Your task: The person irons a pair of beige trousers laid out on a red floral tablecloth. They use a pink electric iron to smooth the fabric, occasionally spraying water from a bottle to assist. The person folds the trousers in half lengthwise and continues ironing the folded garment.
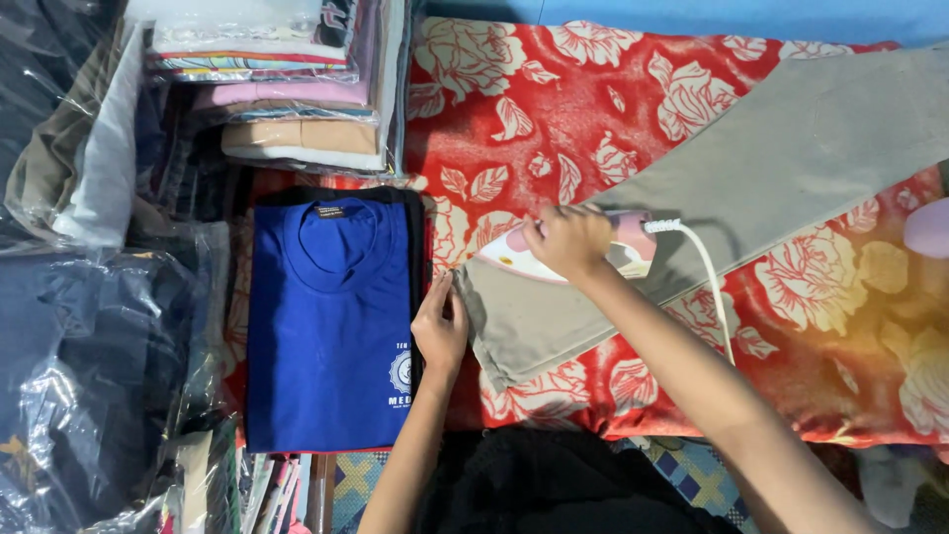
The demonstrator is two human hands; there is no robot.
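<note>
Right hand (pixel 570 240): closed around the handle of a pink-and-white iron (pixel 593 249).
Iron: resting on the grey garment (pixel 751 188), near its lower-left end.
Left hand (pixel 440 326): flat, fingers together, pressing that garment's end edge.
Folded blue shirt (pixel 331 316): just left of the garment.

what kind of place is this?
Probably a home or small laundry ironing spot: the right hand runs an iron over a beige garment on a red floral cloth, beside bagged folded clothes.
</note>
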